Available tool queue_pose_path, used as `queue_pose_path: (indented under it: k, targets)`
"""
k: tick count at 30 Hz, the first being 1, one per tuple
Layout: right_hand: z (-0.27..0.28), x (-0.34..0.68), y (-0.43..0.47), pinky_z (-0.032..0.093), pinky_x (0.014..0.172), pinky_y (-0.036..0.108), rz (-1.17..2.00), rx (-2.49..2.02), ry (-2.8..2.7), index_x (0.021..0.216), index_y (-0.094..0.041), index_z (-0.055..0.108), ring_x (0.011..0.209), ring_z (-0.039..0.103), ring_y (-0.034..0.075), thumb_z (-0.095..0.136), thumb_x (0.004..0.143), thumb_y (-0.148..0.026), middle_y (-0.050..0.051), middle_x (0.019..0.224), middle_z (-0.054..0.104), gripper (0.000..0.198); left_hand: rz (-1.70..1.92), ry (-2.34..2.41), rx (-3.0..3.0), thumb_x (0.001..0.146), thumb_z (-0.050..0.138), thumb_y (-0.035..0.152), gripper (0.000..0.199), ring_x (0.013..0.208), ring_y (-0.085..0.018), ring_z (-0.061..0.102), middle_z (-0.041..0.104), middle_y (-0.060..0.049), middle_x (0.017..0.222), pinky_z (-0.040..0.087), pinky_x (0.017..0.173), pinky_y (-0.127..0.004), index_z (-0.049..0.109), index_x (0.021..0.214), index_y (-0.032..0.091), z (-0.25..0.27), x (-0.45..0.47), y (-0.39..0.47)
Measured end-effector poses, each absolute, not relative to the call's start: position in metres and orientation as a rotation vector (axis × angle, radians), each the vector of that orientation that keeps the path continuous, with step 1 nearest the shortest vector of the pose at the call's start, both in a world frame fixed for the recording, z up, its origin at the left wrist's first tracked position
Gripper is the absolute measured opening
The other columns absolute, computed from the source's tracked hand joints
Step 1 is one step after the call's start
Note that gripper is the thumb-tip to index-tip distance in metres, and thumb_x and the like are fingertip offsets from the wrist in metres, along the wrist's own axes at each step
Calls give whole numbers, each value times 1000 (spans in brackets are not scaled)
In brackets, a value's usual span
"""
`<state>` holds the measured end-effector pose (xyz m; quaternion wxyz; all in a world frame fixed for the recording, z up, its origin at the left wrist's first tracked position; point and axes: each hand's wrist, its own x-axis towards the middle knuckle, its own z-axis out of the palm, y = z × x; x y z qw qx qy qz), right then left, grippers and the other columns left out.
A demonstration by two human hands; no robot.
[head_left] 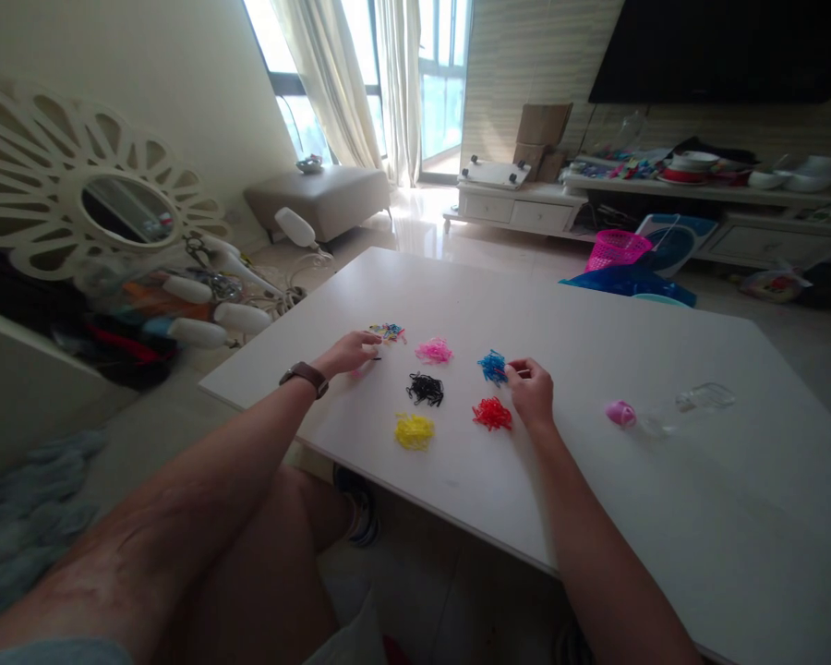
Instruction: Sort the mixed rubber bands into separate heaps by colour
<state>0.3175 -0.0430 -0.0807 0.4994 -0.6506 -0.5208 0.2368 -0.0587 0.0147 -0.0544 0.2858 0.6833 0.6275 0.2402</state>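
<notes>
My left hand [352, 353], with a brown watch on the wrist, rests over the near left edge of a small pile of mixed-colour elastic bands [388, 332]. Its thumb and fingers look slightly apart, and a tiny dark piece lies by the fingertips. My right hand [530, 386] is closed in a pinch at the right side of the blue bands [491, 367]; what sits between its fingertips is too small to make out. Between the hands lie pink bands [435, 350] and black bands [426, 389]. Nearer me are yellow bands [414, 431] and red bands [492, 414].
The white table [596, 517] also bears a pink egg-shaped item [620, 413] and a clear plastic container [704, 397] on the right. Beyond its far edge stands a pink basket [618, 247]. A lamp with white shades [242, 319] is close to the left edge.
</notes>
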Motion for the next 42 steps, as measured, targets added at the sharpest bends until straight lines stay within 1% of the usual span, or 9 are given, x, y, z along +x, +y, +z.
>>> queue_pose_path:
  k: [5,7,10,12,19,25,28,33,42]
  targets:
    - [-79,317,-43,48,67,32,570,-1582,-1261,77,-20,67,68,61,20,62,76,-45,6,75,70,26,518,1714,1835,70,69,28,38,100,-26,68,73,-9,121,56,88,-33,77,106,19,-53,-51,11]
    - [-80,317,-43,48,67,32,576,-1577,-1262,77,-20,68,68,61,20,62,75,-45,6,75,70,26,489,1704,1875,69,70,27,39,106,-27,67,73,-10,122,54,94,-34,77,106,19,-54,-49,11]
    - [-81,316,-43,48,69,33,583,-1577,-1269,76,-20,68,68,61,20,63,75,-46,6,75,70,27,472,1656,1970,67,70,24,36,125,-29,60,68,-12,132,43,111,-35,78,101,18,-56,-45,13]
    - [-80,316,-43,48,70,33,583,-1580,-1271,76,-20,68,68,61,20,63,75,-46,6,75,70,27,462,1649,2022,66,70,23,34,127,-29,59,67,-12,133,40,114,-34,78,100,18,-57,-43,14]
    - [-78,315,-45,48,68,33,590,-1573,-1267,76,-20,68,68,61,20,63,75,-43,5,75,70,23,525,1760,1950,71,68,26,31,107,-25,69,75,-11,118,50,100,-32,80,98,17,-47,-46,15]
    - [-78,315,-45,48,67,32,582,-1567,-1275,76,-20,68,69,62,20,63,76,-43,5,75,70,24,634,1920,1817,70,69,21,12,83,-22,71,78,-7,82,54,79,-29,78,77,17,-33,-44,10]
    - [-77,314,-46,48,67,32,585,-1577,-1276,76,-20,68,67,61,20,63,76,-43,5,74,70,24,685,1979,1798,67,71,18,7,77,-20,70,77,-6,77,53,73,-28,76,73,17,-29,-43,8]
    - [-79,315,-45,48,67,32,592,-1571,-1280,76,-20,69,68,61,20,63,76,-44,5,74,69,25,739,2028,1742,67,74,17,14,77,-20,71,78,-8,82,54,73,-28,76,80,16,-31,-48,8]
    - [-81,316,-44,48,66,32,596,-1560,-1286,76,-20,69,69,62,20,63,76,-45,5,75,70,26,658,2050,1723,67,70,16,13,83,-24,72,79,-9,82,54,81,-30,80,74,18,-37,-64,13]
